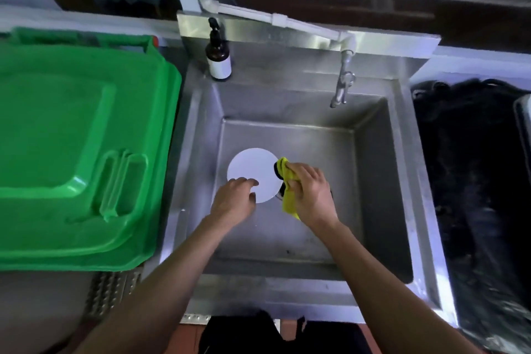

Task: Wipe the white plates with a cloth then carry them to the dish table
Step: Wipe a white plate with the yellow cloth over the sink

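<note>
At the far left a big green bin lid lies flat beside the steel sink. On the sink's back ledge stands a brown pump bottle with a white label; no writing on it can be read from here. Down in the basin a white plate lies flat on the bottom, left of the middle. The person's left hand rests on the plate's near-left edge, its fingers loosely curved over the rim, thumb touching the white surface. Just to the right, the right hand is closed round a yellow cloth, bunched tightly in its fingers and touching the plate's right edge. A tap hangs over the back of the basin, and a dark bin liner fills the far right.
</note>
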Tool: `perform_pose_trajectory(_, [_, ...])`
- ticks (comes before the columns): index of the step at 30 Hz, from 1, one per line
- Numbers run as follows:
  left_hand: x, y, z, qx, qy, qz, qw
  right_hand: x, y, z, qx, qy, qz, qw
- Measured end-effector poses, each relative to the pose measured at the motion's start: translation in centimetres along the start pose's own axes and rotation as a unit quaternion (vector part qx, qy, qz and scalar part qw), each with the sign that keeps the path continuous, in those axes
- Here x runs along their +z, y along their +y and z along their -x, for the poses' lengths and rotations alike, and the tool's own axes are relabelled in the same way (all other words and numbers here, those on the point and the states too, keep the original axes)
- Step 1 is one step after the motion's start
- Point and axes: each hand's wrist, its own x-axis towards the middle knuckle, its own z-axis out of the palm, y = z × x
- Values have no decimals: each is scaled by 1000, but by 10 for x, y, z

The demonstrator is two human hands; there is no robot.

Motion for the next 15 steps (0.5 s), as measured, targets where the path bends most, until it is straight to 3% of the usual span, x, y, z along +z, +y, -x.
perform_pose_trajectory(4, [10,-29,-12,-91,8,126,988,21,11,-18,-12,-25,7,1000])
perform_pose_trajectory(15, [55,-54,-56,-209,16,220,953,76,55,-85,-43,-119,35,991])
